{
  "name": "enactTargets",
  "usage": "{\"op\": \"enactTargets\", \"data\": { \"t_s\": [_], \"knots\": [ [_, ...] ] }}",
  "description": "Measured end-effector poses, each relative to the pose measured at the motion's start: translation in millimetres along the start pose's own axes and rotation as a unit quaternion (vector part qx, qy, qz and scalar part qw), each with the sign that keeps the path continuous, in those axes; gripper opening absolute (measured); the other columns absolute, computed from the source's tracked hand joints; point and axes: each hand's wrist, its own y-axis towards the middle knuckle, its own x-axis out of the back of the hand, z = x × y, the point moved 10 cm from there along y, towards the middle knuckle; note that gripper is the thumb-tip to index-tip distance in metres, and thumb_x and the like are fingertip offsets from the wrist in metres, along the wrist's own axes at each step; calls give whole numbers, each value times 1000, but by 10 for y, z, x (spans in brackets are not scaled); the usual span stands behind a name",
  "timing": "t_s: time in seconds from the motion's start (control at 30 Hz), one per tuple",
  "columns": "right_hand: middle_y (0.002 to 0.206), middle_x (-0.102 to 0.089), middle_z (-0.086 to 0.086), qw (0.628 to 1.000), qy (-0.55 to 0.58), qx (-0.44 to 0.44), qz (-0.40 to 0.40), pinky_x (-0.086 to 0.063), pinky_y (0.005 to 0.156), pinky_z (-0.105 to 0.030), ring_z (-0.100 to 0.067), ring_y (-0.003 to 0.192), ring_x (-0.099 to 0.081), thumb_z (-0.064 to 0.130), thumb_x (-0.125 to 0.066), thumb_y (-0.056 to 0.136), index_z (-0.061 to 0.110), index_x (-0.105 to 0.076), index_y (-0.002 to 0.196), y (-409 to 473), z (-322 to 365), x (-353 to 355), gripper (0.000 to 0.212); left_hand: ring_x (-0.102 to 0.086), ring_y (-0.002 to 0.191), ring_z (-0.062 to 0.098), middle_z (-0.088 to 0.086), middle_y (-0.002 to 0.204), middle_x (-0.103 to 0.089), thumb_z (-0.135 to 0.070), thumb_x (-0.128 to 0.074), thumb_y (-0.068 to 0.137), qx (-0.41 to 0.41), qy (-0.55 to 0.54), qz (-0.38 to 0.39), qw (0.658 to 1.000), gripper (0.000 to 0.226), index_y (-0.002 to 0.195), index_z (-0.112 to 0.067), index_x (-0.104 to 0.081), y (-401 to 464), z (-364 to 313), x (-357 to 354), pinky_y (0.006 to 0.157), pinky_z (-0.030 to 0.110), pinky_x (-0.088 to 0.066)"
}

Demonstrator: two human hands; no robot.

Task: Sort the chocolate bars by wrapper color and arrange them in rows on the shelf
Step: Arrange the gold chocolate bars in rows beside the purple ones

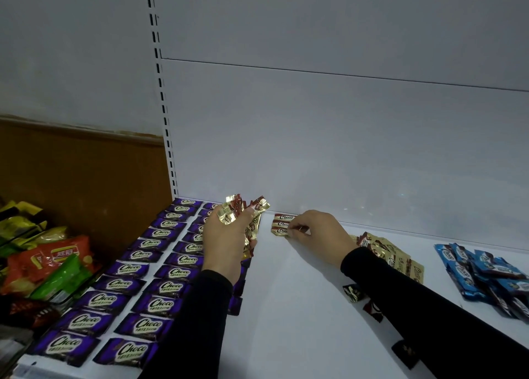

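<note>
Purple Choco bars (148, 267) lie in neat rows along the left part of the white shelf (286, 307). My left hand (229, 241) grips a bunch of gold-and-brown bars (246, 209) above the shelf. At the back wall, my right hand (317, 232) pinches the front bar of a short row of gold-and-brown bars (282, 224). A loose pile of gold-and-brown bars (392, 252) lies behind my right forearm. Blue bars (486, 278) are heaped at the right edge.
Snack bags in orange, green and yellow (48, 264) fill a neighbouring rack on the left. A slotted upright (169, 149) marks the shelf's left side. Stray dark-wrapped bars (355, 292) lie near my right sleeve. The white back panel (343, 149) rises behind the shelf.
</note>
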Motion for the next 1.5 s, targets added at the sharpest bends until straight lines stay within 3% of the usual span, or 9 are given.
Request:
{"op": "enactTargets", "data": {
  "t_s": [0.17, 0.3, 0.43, 0.57, 0.7, 0.83, 1.0, 1.13, 1.5],
  "knots": [
    [87, -72, 10, 978, 203, -37, -44, -47, 73, -12, -2, 81, -64, 37, -63, 93, 22, -74, 95, -86, 63, 184, 18, -59, 56, 21, 23, 88, -71, -12, -75, 87, 20, 22, 65, 997, 15, 99, -12, -66, -15, 91, -150, 42, 26, -44],
    [83, -71, -2, 912, 405, -68, -6, -51, 64, -17, -8, 71, -68, 24, -68, 91, 9, -71, 100, -161, 211, 149, 18, -57, 46, 18, 6, 68, -66, -17, -78, 84, 23, 61, 110, 992, 17, 97, -17, -66, -56, 127, -260, 47, 26, -43],
    [74, -68, -9, 879, 467, -92, 1, -52, 60, -15, -9, 59, -67, 2, -69, 87, -7, -66, 105, -220, 229, 144, 20, -55, 47, 18, 5, 67, -66, -15, -76, 86, 26, 51, 114, 992, 15, 99, -15, -67, -74, 142, -276, 48, 26, -43],
    [77, -68, -13, 867, 483, -118, -28, -56, 64, -20, -13, 60, -66, 1, -70, 86, -5, -68, 98, -242, 98, 183, 14, -55, 48, 19, 9, 70, -65, -11, -73, 89, 21, 34, 91, 995, 12, 99, -10, -66, -67, 97, -212, 38, 24, -42],
    [76, -69, -10, 840, 522, -143, -30, -54, 59, -19, -13, 62, -67, -1, -69, 87, 1, -66, 89, -282, -46, 195, 5, -69, 80, 24, 7, 95, -74, -12, -76, 86, 0, -17, 0, 1000, 21, 104, -16, -68, -1, 19, 19, 62, 34, -56],
    [75, -69, -11, 876, 455, -158, -11, -53, 57, -19, -13, 60, -66, -1, -70, 86, 2, -63, 91, -351, -197, 145, 9, -63, 59, 17, 7, 87, -69, -14, -73, 89, -25, -30, -67, 997, 16, 103, -16, -66, 12, -68, 201, 48, 28, -48],
    [79, -73, 4, 976, 155, -150, 18, -45, 67, -21, -5, 70, -62, 29, -76, 82, 24, -67, 82, -370, -353, 79, 11, -63, 59, 14, 6, 89, -71, -16, -73, 89, -24, -24, -80, 996, 21, 109, -15, -67, -8, -80, 216, 43, 26, -48],
    [87, -68, 11, 987, 79, -138, -2, -38, 63, -15, 0, 79, -58, 35, -75, 82, 27, -68, 86, -363, -335, 76, 12, -62, 58, 14, 3, 83, -70, -17, -73, 90, -23, -21, -74, 997, 12, 100, -19, -66, -25, -94, 188, 47, 28, -51],
    [85, -67, 11, 997, 60, -44, 7, -49, 80, -23, -4, 84, -60, 26, -69, 85, 28, -71, 80, -373, -106, 59, 6, -63, 66, 16, 2, 87, -68, -17, -72, 91, -26, -11, -74, 997, 12, 97, -22, -63, -60, -121, 165, 49, 27, -50]
  ]
}}
